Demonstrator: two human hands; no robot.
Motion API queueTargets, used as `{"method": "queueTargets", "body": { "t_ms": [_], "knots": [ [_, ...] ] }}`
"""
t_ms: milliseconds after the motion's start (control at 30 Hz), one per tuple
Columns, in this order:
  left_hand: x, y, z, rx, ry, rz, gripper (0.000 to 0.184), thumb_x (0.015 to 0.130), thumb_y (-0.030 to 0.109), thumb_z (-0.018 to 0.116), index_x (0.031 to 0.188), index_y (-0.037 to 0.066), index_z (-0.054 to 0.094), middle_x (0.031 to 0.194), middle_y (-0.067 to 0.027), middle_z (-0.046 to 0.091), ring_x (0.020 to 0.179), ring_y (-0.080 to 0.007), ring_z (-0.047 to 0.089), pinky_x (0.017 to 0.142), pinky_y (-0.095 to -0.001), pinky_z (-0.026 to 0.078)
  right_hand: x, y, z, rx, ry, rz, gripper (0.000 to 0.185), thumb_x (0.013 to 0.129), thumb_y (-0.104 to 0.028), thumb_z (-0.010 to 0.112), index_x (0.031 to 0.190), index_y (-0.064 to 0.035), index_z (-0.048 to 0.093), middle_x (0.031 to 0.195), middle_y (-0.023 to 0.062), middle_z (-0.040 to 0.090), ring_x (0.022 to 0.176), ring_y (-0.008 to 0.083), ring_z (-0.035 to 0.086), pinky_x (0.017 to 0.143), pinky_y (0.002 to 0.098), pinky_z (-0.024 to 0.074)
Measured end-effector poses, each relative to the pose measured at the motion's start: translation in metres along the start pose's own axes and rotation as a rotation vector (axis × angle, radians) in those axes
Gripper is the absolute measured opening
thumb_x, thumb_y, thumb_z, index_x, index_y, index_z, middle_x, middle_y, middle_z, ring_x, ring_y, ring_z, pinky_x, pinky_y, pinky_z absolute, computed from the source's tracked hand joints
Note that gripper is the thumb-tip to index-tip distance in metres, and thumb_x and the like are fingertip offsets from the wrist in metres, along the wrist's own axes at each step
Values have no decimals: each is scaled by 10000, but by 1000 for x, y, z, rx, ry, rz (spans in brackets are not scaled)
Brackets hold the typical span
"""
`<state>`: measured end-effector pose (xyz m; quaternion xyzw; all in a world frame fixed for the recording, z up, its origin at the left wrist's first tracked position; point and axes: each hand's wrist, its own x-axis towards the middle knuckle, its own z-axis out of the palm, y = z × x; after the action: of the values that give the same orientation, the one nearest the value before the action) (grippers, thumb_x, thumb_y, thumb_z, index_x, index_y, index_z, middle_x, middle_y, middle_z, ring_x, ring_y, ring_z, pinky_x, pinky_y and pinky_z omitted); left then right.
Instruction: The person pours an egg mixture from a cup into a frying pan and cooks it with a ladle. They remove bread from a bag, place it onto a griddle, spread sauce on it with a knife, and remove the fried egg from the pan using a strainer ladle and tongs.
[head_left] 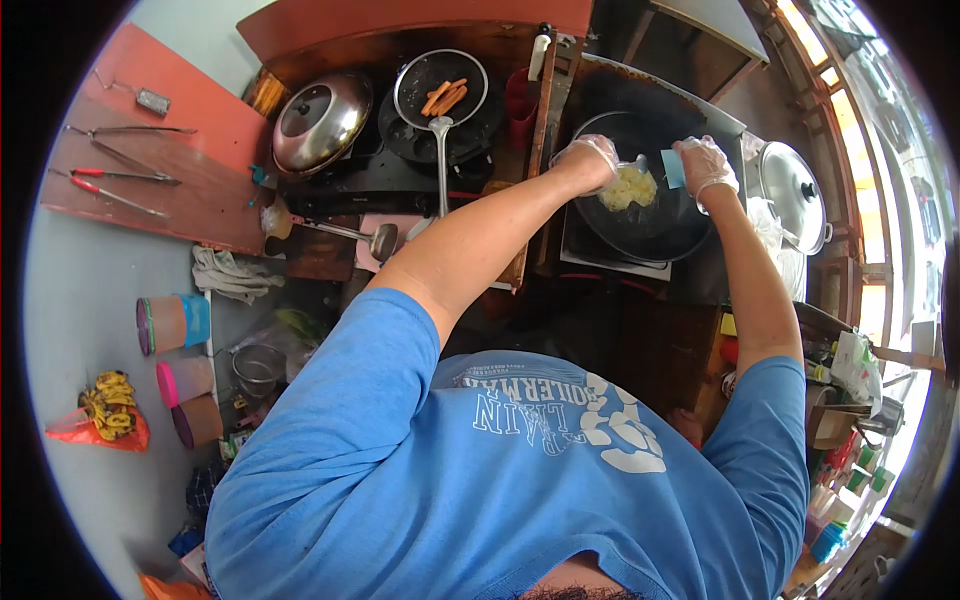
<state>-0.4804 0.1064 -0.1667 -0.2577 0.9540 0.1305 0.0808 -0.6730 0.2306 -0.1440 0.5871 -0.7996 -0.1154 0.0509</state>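
In the head view, a large dark wok on the right holds a pale yellow, lumpy heap of food. My left hand, in a clear plastic glove, is closed over the wok's left side. A shiny metal tip like a spoon's shows beside its fingers; the handle is hidden in the grip. Also gloved, my right hand is closed on a flat light-blue scraper at the wok's right side. The scraper's edge points towards the heap, apart from it.
Left of the wok, a strainer ladle with orange-brown sticks of food rests over a black pan. A lidded wok stands farther left. Tongs hang on the wall board. At right is a lidded pot.
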Motion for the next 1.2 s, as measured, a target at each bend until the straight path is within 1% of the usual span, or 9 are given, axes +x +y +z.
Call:
{"method": "queueTargets", "body": {
  "t_ms": [133,233,300,500,567,767,867,967,1200],
  "knots": [
    [-11,20,-8,-215,99,-155,208,791,74,667,979,15,731,983,-203,716,1038,-337,693,783,-492,595,-7,-6,7,14,48,22,333,846,1,590,1148,-117,668,1144,136,672,1134,350,611,981,414,504],
    [13,13,16,-184,335,171,151,812,145,609,866,67,727,924,-181,710,904,-318,703,791,-385,559,-25,-13,-15,66,129,-36,408,795,-42,658,1192,-135,636,1113,155,672,1118,331,619,984,440,493],
    [-3,12,0,-317,579,409,209,880,187,554,883,68,725,897,-158,696,866,-362,679,754,-440,542,-39,-33,-36,370,114,203,548,698,-120,762,1223,-123,605,1083,155,681,1079,341,632,974,472,484],
    [-67,-12,-69,-426,611,709,226,880,163,607,1073,82,695,1023,-159,689,974,-361,656,856,-428,532,-65,-75,-27,895,452,253,680,650,-176,890,1245,-68,579,1086,122,707,1003,248,689,879,365,533],
    [-97,-30,-93,-355,669,735,422,841,90,665,1259,112,613,1073,-153,683,1007,-350,647,878,-425,527,-75,-120,-49,1453,503,278,578,703,-78,860,1218,-58,599,1082,55,704,976,158,669,877,314,526],
    [-210,-139,-114,-759,545,548,895,676,248,878,1447,90,451,1172,-129,624,834,-218,584,824,-362,527,-79,-272,-126,1739,537,266,497,749,10,822,1200,-29,618,1101,28,678,1003,117,631,899,301,510],
    [-248,-195,-78,-691,534,556,961,647,320,912,1432,22,442,1352,-193,572,1150,-309,630,992,-368,491,-65,-370,-139,2280,367,233,594,739,41,796,1269,-80,557,1172,32,635,1033,122,618,881,304,533],
    [-283,-253,-41,-795,480,401,904,651,297,915,1393,13,482,1294,-192,617,1155,-294,638,997,-365,489,-49,-447,-96,1702,421,73,661,705,-69,864,1272,-60,524,1162,50,636,1065,140,608,921,319,515],
    [-343,-343,-5,-568,539,247,869,616,257,909,1351,13,514,1169,-152,670,1030,-313,669,930,-388,521,-37,-503,-90,1605,56,-179,857,742,-163,828,1453,-10,375,1348,202,546,1199,282,593,1000,385,479]
  ]
}}
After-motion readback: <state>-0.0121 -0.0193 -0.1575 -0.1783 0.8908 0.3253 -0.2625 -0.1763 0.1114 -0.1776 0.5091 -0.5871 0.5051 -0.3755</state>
